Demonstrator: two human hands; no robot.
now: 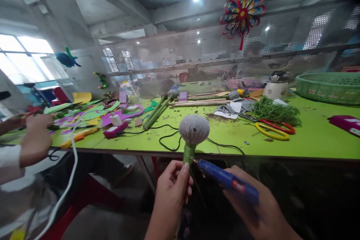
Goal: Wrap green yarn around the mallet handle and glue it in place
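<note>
My left hand (pixel 173 187) pinches the green-wrapped neck of a stick with a round grey cloth head (pixel 194 129), held upright in front of the table edge. The cloth is gathered into folds where it meets the green wrapping (pixel 188 153). Closed around a blue glue gun (pixel 225 178), my right hand (pixel 253 202) points its nozzle left. The nozzle tip is at the green wrapping, just above my left fingers; whether it touches, I cannot tell. Below my left hand the stick is mostly hidden in shadow.
On the green table (pixel 315 135) lie scissors (pixel 274 129), green yarn (pixel 277 111), grey cloth scraps (pixel 244 105), sticks (pixel 201 102) and a black cord (pixel 168 144). A green basket (pixel 329 86) stands right. At left, a co-worker's hand (pixel 36 123) is near coloured cutouts; a white cable (pixel 74 161) hangs nearby.
</note>
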